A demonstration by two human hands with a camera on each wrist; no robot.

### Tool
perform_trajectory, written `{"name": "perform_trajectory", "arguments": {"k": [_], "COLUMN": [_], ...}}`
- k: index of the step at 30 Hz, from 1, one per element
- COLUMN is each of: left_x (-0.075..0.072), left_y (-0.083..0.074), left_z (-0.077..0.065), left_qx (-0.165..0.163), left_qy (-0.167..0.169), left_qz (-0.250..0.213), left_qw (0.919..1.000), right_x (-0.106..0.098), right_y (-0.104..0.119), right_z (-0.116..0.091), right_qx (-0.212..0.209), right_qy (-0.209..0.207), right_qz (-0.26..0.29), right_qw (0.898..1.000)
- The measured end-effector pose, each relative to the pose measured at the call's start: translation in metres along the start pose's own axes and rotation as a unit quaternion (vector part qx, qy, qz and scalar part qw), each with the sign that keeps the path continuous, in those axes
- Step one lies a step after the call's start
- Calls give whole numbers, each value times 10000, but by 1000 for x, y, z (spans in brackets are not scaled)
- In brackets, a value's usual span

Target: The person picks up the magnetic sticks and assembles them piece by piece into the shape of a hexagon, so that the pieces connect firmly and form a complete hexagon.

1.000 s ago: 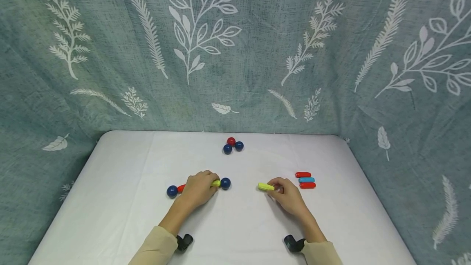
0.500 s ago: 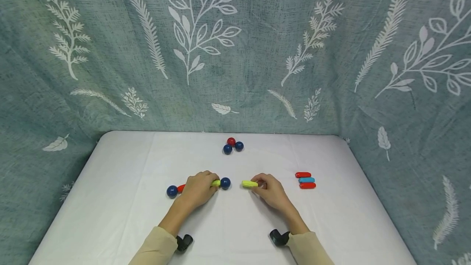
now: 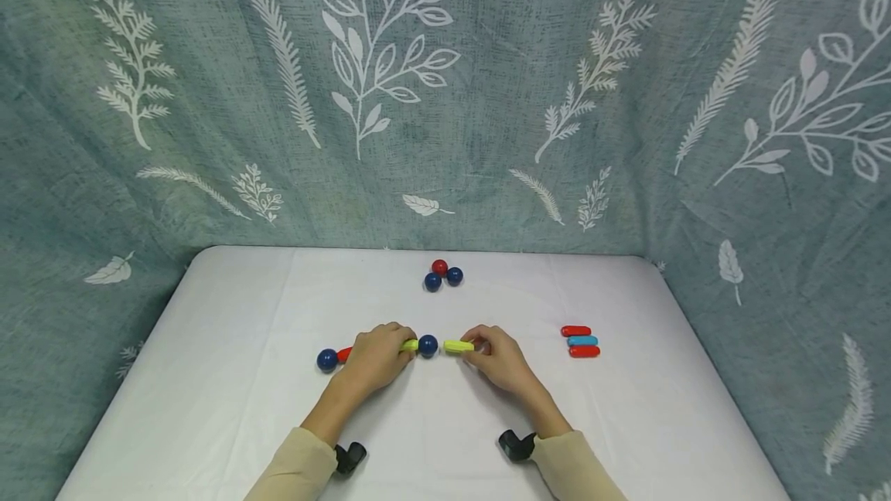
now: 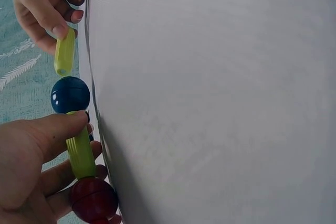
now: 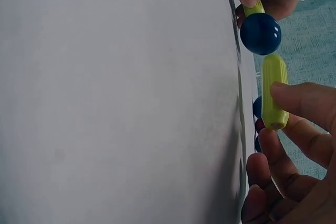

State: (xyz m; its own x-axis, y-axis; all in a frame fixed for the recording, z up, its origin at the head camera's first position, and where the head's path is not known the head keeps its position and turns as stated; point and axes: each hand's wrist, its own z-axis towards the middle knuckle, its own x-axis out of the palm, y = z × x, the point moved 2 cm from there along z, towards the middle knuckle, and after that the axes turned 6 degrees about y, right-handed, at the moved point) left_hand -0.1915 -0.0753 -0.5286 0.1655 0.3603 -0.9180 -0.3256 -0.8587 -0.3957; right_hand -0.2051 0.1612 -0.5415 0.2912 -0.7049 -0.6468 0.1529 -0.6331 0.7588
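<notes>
My left hand (image 3: 378,356) grips a chain of balls and rods by its yellow rod (image 4: 80,153). That rod joins a dark red ball (image 4: 93,200) to a blue ball (image 3: 428,345) at the chain's right end. Further left in the chain come a red rod (image 3: 344,355) and another blue ball (image 3: 328,360). Between thumb and fingers my right hand (image 3: 500,358) pinches a loose yellow rod (image 5: 274,93), ribbed along its side. The loose rod's tip points at the right-end blue ball, with a small gap between them in the head view.
At the back of the white table (image 3: 244,292) a red ball (image 3: 440,267) sits with two blue balls (image 3: 433,282). On the right lie a red rod (image 3: 576,331), a blue rod (image 3: 582,341) and a second red rod (image 3: 584,352). A patterned curtain (image 3: 487,99) hangs behind.
My right hand has moved left with the loose yellow rod, bringing it close to the chain's end ball. The left hand and chain have stayed in place.
</notes>
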Motion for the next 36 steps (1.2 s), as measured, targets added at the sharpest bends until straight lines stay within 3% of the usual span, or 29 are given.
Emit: {"name": "perform_trajectory", "arguments": {"k": [20,30,36], "left_x": [-2,-2,-3], "left_y": [0,0,1], "left_z": [2,5,5], "left_qx": [-167,-36,88], "left_qy": [127,102,-84], "left_qz": [56,134,159], "left_qw": [9998,9999,9998], "right_x": [17,33,38], "right_y": [17,29,36], "right_z": [16,27,30], "right_qx": [-439,-855,-849], "right_qy": [103,149,161], "right_qz": [-151,-184,-128], "right_qw": [9989,9961,9962]}}
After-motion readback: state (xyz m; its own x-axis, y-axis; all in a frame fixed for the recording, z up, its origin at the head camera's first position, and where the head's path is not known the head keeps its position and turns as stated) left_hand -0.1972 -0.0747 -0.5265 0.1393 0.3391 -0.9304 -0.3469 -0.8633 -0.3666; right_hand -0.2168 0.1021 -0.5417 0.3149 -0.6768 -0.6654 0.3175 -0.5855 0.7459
